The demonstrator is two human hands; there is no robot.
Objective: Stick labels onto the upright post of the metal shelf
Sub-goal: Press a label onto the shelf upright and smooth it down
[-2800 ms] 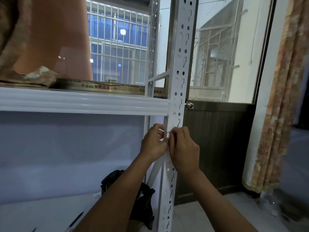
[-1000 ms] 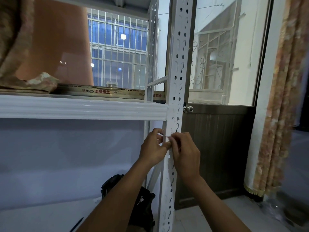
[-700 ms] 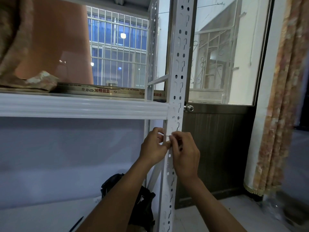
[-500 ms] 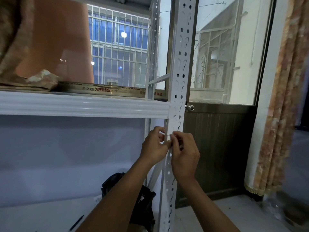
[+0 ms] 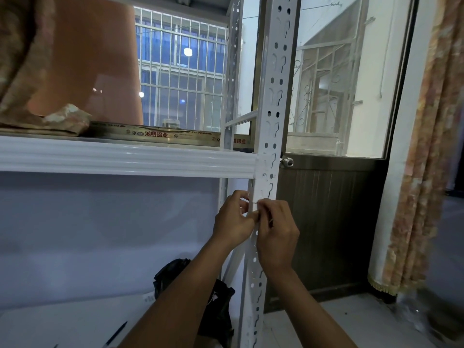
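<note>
My two bare forearms reach up from the bottom centre of the frame to a white upright post (image 5: 275, 96) of a metal shelf, which runs from top to bottom just right of centre and is punched with rows of round holes and keyhole slots.

My left hand (image 5: 233, 219) and right hand (image 5: 276, 232) meet at the post in the middle of the frame, just below the point where the white ribbed shelf beam (image 5: 125, 159) joins it from the left. The fingers of both hands are curled in and their tips come together on the front of the post, pinching a small pale label (image 5: 254, 206) against the metal. The label is almost the colour of the post, and only a thin edge of it shows between my fingertips; I cannot tell how much of it is stuck down.

On the shelf at upper left lie a brownish folded cloth (image 5: 45, 121) and a long gold strip with red print (image 5: 155, 134). Behind them is a barred window (image 5: 180, 71). Right of the post stands a door with a dark lower panel (image 5: 326, 222) and a round metal knob (image 5: 287, 162) just beside the post. A patterned curtain (image 5: 431, 146) hangs along the right edge. At bottom centre, behind my left forearm, sits a black bag (image 5: 218, 305), with a dark pen (image 5: 115, 334) lying to its left.
</note>
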